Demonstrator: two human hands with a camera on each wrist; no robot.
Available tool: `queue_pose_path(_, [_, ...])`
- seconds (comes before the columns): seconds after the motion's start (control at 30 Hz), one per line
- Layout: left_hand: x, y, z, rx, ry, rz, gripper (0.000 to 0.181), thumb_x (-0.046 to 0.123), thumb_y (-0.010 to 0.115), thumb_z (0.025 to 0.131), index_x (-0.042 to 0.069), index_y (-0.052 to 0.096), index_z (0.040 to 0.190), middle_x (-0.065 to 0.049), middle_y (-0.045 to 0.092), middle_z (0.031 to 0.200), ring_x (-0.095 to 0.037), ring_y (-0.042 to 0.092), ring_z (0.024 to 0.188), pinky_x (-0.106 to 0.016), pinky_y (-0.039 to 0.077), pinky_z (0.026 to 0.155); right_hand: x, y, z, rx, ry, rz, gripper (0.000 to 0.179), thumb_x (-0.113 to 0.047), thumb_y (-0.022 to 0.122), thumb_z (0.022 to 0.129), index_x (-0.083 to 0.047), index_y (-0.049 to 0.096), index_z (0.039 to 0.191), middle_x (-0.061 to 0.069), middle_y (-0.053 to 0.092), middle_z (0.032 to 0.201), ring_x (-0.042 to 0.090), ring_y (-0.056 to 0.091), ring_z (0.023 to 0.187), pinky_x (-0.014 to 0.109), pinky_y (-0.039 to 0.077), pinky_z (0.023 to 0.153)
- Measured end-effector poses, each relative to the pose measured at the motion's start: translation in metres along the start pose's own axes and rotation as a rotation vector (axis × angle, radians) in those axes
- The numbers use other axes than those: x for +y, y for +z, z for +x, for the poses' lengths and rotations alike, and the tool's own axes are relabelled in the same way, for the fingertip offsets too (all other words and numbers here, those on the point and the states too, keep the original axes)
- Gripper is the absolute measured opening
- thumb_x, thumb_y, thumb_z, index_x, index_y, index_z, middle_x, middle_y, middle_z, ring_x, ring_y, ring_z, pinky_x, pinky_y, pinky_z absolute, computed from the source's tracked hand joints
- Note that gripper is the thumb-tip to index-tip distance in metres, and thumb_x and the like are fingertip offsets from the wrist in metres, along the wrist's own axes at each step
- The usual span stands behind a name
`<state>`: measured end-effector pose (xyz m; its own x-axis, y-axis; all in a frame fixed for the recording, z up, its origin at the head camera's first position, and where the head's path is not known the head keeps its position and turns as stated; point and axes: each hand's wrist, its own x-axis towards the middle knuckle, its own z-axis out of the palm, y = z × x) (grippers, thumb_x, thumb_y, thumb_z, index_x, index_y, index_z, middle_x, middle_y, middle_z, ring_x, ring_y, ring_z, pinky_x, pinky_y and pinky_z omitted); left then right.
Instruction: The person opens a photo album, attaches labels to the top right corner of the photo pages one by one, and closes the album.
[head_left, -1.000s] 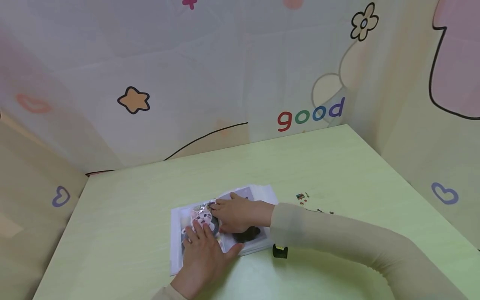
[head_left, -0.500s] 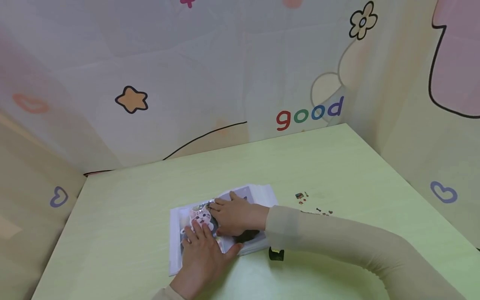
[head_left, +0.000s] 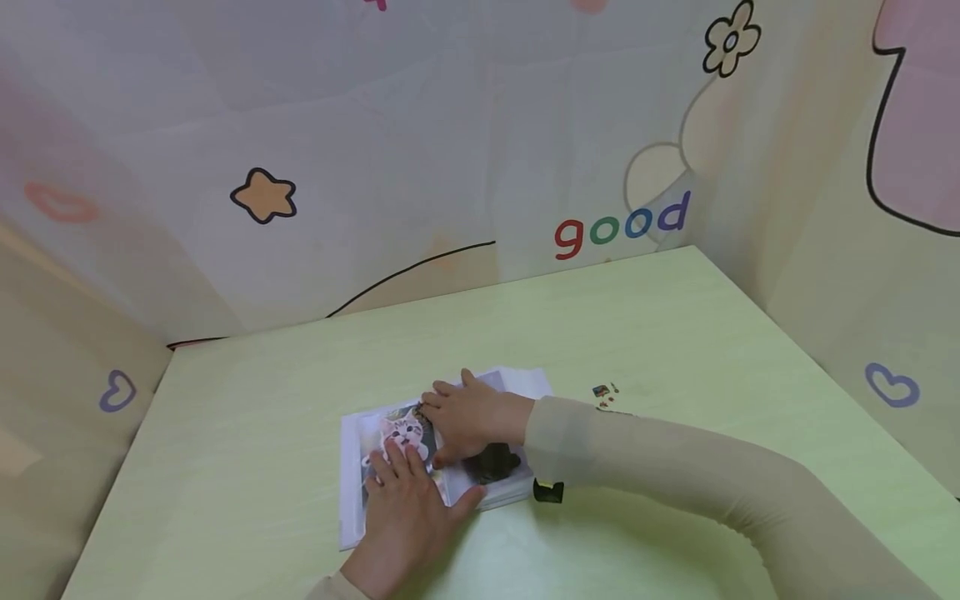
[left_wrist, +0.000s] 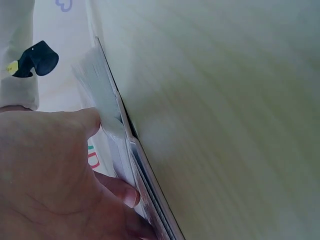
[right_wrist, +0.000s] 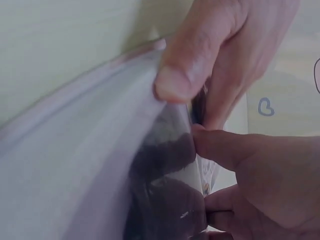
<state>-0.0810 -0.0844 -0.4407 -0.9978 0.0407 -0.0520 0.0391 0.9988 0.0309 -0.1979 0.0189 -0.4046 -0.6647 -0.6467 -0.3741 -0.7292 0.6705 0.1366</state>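
An open book [head_left: 349, 492] with clear plastic sleeves lies on the table. Its left page carries a cat picture [head_left: 403, 430], its right page a picture with a dark shape [head_left: 493, 463]. My left hand [head_left: 408, 508] rests spread on the left page's lower part, its thumb reaching across to the right page's lower edge. My right hand [head_left: 468, 417] lies on the right page beside the fold, fingers pointing left and up. In the right wrist view, the left thumb [right_wrist: 175, 82] touches the page near its edge, with the right hand [right_wrist: 270, 170] along the fold. Stacked page edges [left_wrist: 107, 95] show in the left wrist view.
Small colourful bits [head_left: 602, 390] lie on the pale green table [head_left: 255, 433] to the book's right, partly hidden by the right sleeve [head_left: 675, 454]. A black holder with a yellow mark [head_left: 548, 490] sits under the right wrist. Printed cloth [head_left: 390, 150] encloses the table.
My right hand has slid slightly away from me along the fold, uncovering more of the dark shape. The right sleeve has shifted with it, hiding more bits. The left hand stays in place.
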Motion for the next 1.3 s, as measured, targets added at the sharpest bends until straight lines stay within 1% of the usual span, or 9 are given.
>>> queue_pose_path(0.13, [0.0,0.0,-0.001,0.015,-0.004,-0.015,0.118,0.083,0.05,0.087,-0.021,0.044,0.143,-0.047,0.034,0.149,-0.063,0.033,0.139,-0.064,0.036,0.111,0.003,-0.001,0.003,-0.008,0.006,0.006,0.092,-0.073,0.056,0.093,-0.016,0.034,0.163,-0.001,0.029,0.168,0.019,0.022,0.156,0.053,0.022,0.123])
queue_pose_path(0.23, [0.0,0.0,-0.001,0.026,-0.002,-0.03,0.118,0.082,0.052,0.087,-0.022,0.044,0.142,-0.047,0.035,0.149,-0.063,0.034,0.139,-0.064,0.036,0.111,0.006,-0.002,0.005,-0.015,0.007,0.036,0.094,-0.073,0.058,0.092,-0.016,0.035,0.163,0.0,0.028,0.169,0.02,0.021,0.156,0.053,0.022,0.123])
queue_pose_path(0.37, [0.0,0.0,-0.001,0.033,-0.004,-0.024,0.118,0.083,0.052,0.087,-0.021,0.045,0.142,-0.047,0.036,0.148,-0.063,0.035,0.138,-0.064,0.036,0.11,0.01,-0.001,0.008,-0.019,0.001,0.088,0.095,-0.073,0.06,0.091,-0.017,0.034,0.163,-0.001,0.027,0.169,0.02,0.02,0.156,0.054,0.021,0.123])
queue_pose_path(0.53, [0.0,-0.001,-0.001,0.033,-0.002,-0.01,0.119,0.084,0.051,0.087,-0.021,0.045,0.142,-0.047,0.036,0.148,-0.063,0.035,0.138,-0.064,0.037,0.11,0.016,0.003,0.009,-0.002,-0.028,0.136,0.093,-0.071,0.06,0.092,-0.017,0.033,0.163,-0.001,0.027,0.169,0.019,0.019,0.157,0.055,0.021,0.123])
queue_pose_path(0.67, [0.0,-0.002,0.0,0.026,0.002,-0.011,0.119,0.084,0.05,0.087,-0.021,0.044,0.142,-0.047,0.035,0.148,-0.063,0.035,0.138,-0.064,0.037,0.11,0.02,0.007,0.008,0.045,-0.061,0.149,0.092,-0.068,0.06,0.094,-0.014,0.033,0.163,0.001,0.026,0.169,0.019,0.018,0.157,0.055,0.02,0.123])
queue_pose_path(0.8, [0.0,-0.001,0.0,0.025,0.006,-0.01,0.119,0.084,0.05,0.087,-0.022,0.045,0.142,-0.047,0.036,0.148,-0.063,0.036,0.137,-0.064,0.038,0.11,0.018,0.008,0.0,0.109,-0.078,0.119,0.09,-0.065,0.062,0.095,-0.011,0.034,0.162,0.006,0.028,0.168,0.022,0.021,0.156,0.053,0.021,0.123])
queue_pose_path(1.0, [-0.001,-0.001,-0.001,0.04,0.006,-0.013,0.119,0.083,0.052,0.087,-0.023,0.044,0.141,-0.047,0.037,0.147,-0.063,0.036,0.136,-0.065,0.038,0.109,0.002,0.002,-0.012,0.175,-0.12,0.035,0.073,-0.051,0.062,0.101,-0.01,0.043,0.157,0.005,0.038,0.164,0.021,0.03,0.153,0.049,0.029,0.121])
queue_pose_path(1.1, [-0.001,-0.001,-0.001,0.04,0.008,-0.011,0.12,0.083,0.052,0.086,-0.023,0.043,0.141,-0.047,0.038,0.146,-0.064,0.036,0.136,-0.065,0.038,0.108,-0.006,0.004,-0.013,0.16,-0.136,0.024,0.066,-0.047,0.059,0.104,-0.01,0.044,0.157,0.003,0.039,0.163,0.02,0.031,0.153,0.051,0.03,0.12])
queue_pose_path(1.3, [0.0,-0.001,0.0,0.047,0.009,-0.016,0.12,0.083,0.052,0.086,-0.022,0.044,0.142,-0.047,0.038,0.146,-0.063,0.036,0.136,-0.065,0.038,0.108,-0.013,0.011,-0.012,0.112,-0.073,0.0,0.066,-0.049,0.049,0.107,-0.012,0.037,0.161,0.002,0.032,0.167,0.019,0.026,0.154,0.052,0.024,0.123])
